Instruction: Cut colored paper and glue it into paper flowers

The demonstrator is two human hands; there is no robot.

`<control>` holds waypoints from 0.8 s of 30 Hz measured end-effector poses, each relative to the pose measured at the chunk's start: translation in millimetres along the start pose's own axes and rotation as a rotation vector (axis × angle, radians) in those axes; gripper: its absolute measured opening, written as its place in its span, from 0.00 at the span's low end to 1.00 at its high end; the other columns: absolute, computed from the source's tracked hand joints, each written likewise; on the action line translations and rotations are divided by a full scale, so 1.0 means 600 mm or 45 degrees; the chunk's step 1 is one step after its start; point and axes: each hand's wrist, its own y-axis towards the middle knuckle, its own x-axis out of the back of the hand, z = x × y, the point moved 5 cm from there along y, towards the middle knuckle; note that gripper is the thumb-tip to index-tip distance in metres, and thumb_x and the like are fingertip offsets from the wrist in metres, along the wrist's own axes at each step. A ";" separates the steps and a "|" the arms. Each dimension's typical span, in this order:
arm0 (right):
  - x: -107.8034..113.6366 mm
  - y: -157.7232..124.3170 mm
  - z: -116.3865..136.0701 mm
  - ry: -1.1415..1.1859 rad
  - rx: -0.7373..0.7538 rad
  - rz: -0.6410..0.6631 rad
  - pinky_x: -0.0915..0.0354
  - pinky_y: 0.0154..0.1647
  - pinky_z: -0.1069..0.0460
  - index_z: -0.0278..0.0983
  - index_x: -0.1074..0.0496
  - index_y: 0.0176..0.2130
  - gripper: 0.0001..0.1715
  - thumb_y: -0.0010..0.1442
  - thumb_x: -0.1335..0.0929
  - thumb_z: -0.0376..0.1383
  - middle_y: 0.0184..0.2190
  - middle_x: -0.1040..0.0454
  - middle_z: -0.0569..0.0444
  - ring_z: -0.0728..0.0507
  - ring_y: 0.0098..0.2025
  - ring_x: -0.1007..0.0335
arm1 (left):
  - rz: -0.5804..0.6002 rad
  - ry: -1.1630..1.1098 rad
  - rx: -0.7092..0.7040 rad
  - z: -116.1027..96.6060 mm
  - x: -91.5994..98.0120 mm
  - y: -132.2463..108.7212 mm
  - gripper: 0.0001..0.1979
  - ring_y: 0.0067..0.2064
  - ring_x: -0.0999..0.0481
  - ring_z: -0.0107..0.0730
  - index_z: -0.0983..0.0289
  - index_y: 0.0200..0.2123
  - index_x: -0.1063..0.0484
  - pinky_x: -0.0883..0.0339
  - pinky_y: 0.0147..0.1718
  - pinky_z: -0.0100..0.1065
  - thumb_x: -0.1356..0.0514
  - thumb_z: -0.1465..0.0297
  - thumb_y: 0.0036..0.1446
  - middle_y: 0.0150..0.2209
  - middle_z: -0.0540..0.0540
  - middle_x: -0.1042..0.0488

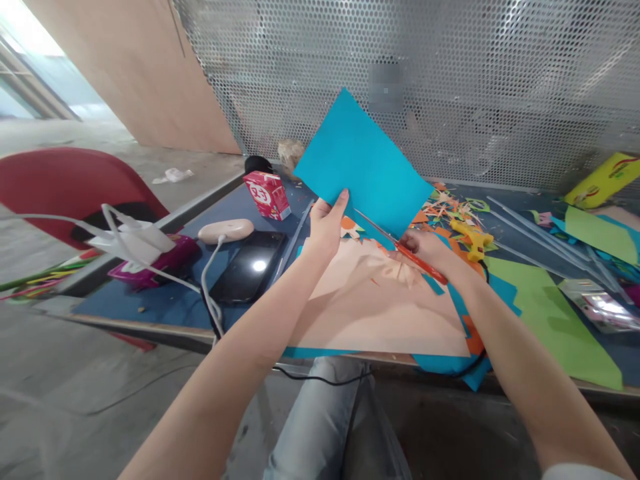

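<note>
My left hand [326, 223] pinches the lower edge of a blue paper sheet [363, 163] and holds it up above the table. My right hand [425, 250] grips orange-handled scissors [400, 248], whose blades reach into the sheet's lower edge. Under both hands lies a peach paper sheet [370, 303] on top of more blue and orange paper.
A dark blue table [175, 300] carries a phone [250, 267], a red carton [267, 195], a white charger with cables [135, 243], a yellow glue gun [473, 240], paper scraps [445, 203], green sheets [555, 313] and grey rods [540, 233]. A perforated metal wall [450, 80] stands behind. A red chair [70, 183] is at left.
</note>
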 end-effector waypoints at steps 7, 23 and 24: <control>-0.004 -0.002 -0.003 0.085 -0.012 0.059 0.46 0.25 0.53 0.38 0.39 0.27 0.27 0.42 0.33 0.58 0.23 0.35 0.56 0.47 0.25 0.39 | 0.028 0.039 0.002 -0.001 -0.006 -0.004 0.20 0.50 0.28 0.42 0.62 0.34 0.26 0.36 0.52 0.42 0.33 0.57 0.39 0.43 0.56 0.23; -0.009 0.004 -0.003 0.073 -0.033 0.025 0.47 0.24 0.53 0.38 0.39 0.27 0.26 0.42 0.33 0.56 0.22 0.36 0.57 0.49 0.23 0.43 | -0.034 0.036 0.019 0.002 -0.003 -0.005 0.19 0.47 0.26 0.39 0.62 0.31 0.26 0.37 0.51 0.41 0.32 0.57 0.37 0.39 0.55 0.22; -0.011 0.005 -0.004 0.104 -0.030 0.018 0.47 0.24 0.53 0.38 0.40 0.27 0.26 0.41 0.33 0.56 0.22 0.36 0.57 0.49 0.23 0.43 | -0.043 0.028 0.024 0.002 -0.003 -0.005 0.19 0.47 0.26 0.38 0.62 0.31 0.26 0.37 0.51 0.41 0.32 0.57 0.37 0.38 0.54 0.22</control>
